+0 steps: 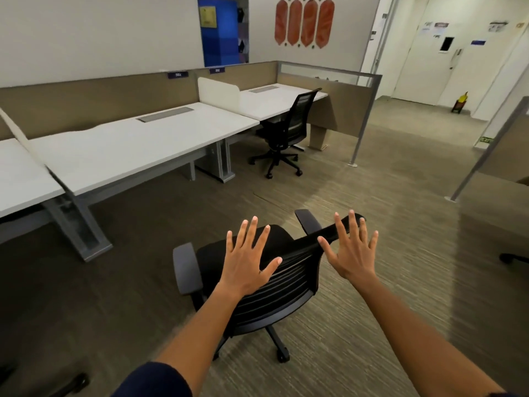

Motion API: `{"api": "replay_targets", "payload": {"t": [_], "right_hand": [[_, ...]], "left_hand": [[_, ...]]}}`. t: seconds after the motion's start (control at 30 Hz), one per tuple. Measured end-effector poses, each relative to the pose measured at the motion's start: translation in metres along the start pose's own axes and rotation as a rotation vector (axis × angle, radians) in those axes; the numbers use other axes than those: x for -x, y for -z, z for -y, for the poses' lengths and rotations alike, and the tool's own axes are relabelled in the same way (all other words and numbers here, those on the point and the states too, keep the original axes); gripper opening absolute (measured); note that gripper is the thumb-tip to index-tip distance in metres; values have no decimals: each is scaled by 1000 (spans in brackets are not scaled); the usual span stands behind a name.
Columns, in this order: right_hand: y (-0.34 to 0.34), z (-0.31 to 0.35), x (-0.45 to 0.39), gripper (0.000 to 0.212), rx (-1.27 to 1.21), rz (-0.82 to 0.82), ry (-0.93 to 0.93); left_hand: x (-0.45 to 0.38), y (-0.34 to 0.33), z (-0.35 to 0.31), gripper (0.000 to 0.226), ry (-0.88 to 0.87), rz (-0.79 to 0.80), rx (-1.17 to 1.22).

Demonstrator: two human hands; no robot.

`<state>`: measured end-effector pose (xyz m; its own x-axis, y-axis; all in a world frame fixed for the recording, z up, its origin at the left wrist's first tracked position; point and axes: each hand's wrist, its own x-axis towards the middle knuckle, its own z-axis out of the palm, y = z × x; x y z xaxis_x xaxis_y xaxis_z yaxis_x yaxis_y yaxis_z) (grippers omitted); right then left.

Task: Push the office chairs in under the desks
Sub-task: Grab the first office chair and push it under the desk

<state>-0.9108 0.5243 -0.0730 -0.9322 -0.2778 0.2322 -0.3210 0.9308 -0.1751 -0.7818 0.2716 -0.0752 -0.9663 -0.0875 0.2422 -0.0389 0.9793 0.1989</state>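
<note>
A black office chair [289,285] with two armrests stands on the carpet right in front of me, its slatted back toward me, away from the desks. My left hand [247,259] hovers open over the chair's backrest, fingers spread. My right hand [350,249] is open too, fingers spread above the top edge of the backrest. I cannot tell whether either hand touches the chair. A long white desk [137,144] runs along the left. A second black chair [289,130] sits at the far white desk [274,101], partly pushed in.
Brown partition panels [94,101] back the desks, with a metal-framed end panel [367,110] at the far right. Grey desk legs [80,224] stand at the left. Another partition post [486,150] and a chair base [512,257] are at the right. Carpet lies between.
</note>
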Motion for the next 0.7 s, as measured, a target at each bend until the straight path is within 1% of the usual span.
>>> {"api": "replay_targets", "payload": {"t": [0.13, 0.2, 0.27, 0.37, 0.43, 0.5, 0.57, 0.63, 0.7], "right_hand": [[-7, -36, -53, 89, 16, 26, 91], [-12, -53, -82, 91, 24, 68, 132], [-17, -62, -105, 91, -4, 112, 187], [-23, -74, -135, 88, -73, 106, 370], [-31, -82, -154, 87, -101, 85, 500], [-39, -88, -172, 84, -161, 101, 573], [-46, -87, -184, 79, -240, 92, 611], [-51, -81, -190, 80, -307, 59, 632], [-55, -73, -193, 81, -319, 35, 627]], "left_hand": [[-14, -9, -12, 90, 174, 17, -35], [-22, -8, -13, 94, 273, 7, -23], [-27, -8, -11, 100, 337, -10, -26], [-32, -12, -12, 104, 397, -60, -46], [-33, -16, -9, 100, 420, -94, -43], [-37, -22, -2, 91, 417, -130, -57], [-40, -24, 5, 84, 406, -156, -71], [-43, -23, 13, 82, 394, -197, -78], [-48, -20, 21, 77, 418, -201, -89]]}}
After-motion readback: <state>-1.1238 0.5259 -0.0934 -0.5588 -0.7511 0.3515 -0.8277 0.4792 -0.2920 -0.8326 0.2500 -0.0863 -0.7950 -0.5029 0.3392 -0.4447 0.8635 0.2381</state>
